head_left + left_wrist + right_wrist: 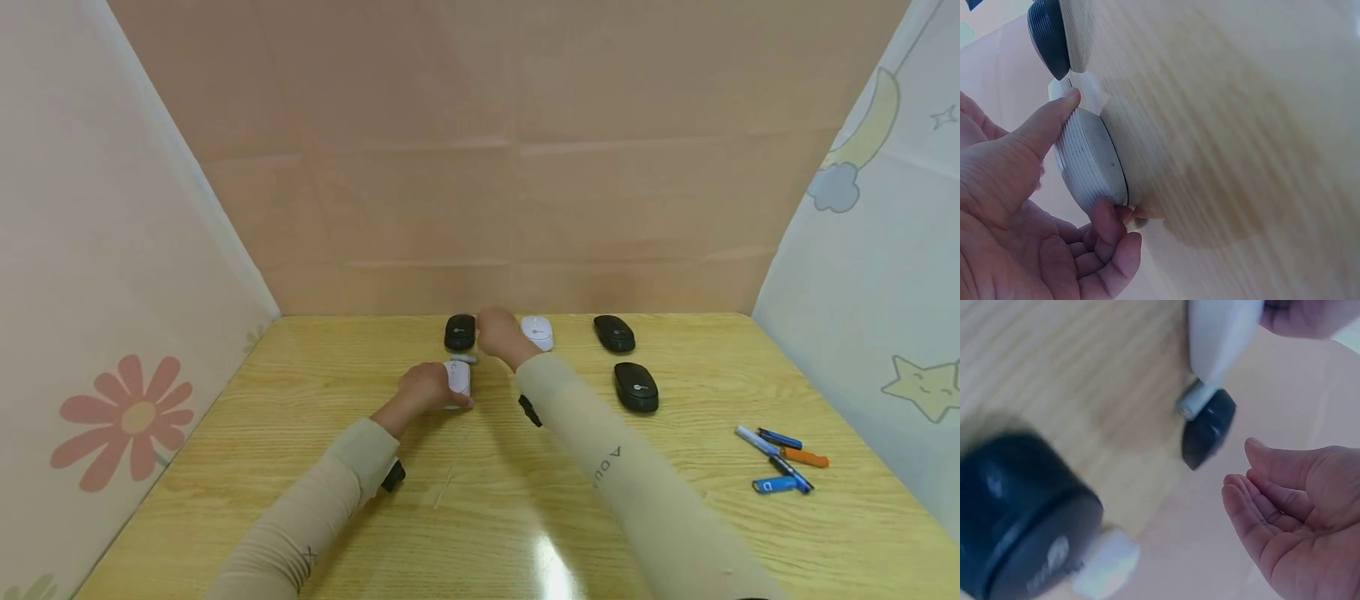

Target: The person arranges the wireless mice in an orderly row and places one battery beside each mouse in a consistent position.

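My left hand grips a white computer mouse by its sides, low on the wooden table. In the left wrist view its thumb lies at one end of the white mouse, the curled fingers at the other. Just beyond that mouse lies a short silvery cylinder, before a black mouse. To the right of this black mouse is my right hand. The right wrist view shows the right hand with loosely bent fingers and nothing held, apart from the black mouse and the cylinder.
Right of the right hand sits another white mouse. Farther right are two black mice, one behind and one nearer. Several pens, an orange item and a blue item lie at the table's right.
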A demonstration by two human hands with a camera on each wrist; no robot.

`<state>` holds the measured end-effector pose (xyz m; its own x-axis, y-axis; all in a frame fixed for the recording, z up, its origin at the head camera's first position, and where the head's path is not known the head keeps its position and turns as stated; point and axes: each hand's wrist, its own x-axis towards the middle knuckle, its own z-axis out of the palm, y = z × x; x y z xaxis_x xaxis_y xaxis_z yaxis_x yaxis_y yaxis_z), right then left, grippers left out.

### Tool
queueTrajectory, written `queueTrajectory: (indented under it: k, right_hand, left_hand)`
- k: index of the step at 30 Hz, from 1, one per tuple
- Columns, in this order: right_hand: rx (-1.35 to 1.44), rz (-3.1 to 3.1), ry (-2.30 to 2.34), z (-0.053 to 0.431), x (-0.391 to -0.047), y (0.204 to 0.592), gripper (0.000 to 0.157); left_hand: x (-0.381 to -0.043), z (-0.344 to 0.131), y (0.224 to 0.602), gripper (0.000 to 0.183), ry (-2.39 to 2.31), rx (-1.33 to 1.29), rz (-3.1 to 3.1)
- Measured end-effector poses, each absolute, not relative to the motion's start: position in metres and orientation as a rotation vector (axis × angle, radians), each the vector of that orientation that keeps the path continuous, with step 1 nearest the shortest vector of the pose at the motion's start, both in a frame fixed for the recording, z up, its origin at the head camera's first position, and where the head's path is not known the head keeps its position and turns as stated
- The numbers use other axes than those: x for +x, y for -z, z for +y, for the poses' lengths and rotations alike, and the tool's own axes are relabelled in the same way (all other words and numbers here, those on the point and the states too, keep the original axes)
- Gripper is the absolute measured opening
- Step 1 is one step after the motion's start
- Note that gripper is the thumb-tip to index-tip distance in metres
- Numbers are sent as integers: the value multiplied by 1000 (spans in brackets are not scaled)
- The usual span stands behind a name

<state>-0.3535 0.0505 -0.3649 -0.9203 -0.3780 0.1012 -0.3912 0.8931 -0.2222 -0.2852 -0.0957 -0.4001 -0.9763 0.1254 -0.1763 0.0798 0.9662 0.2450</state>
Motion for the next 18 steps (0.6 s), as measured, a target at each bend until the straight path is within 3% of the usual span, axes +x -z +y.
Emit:
queueTrajectory:
  k: [1, 5, 18]
  right_hand:
    - [610, -3007, -398, 54, -352, 361, 9]
    - [587, -3031, -496, 67, -345, 350, 33]
    - [648, -2945, -534, 109, -321, 340, 33]
  left_hand:
    - [-285, -96, 400, 56, -354, 153, 2924]
    - [-286, -96, 401, 58, -344, 153, 2919]
    - [-288, -95, 402, 60, -328, 133, 2918]
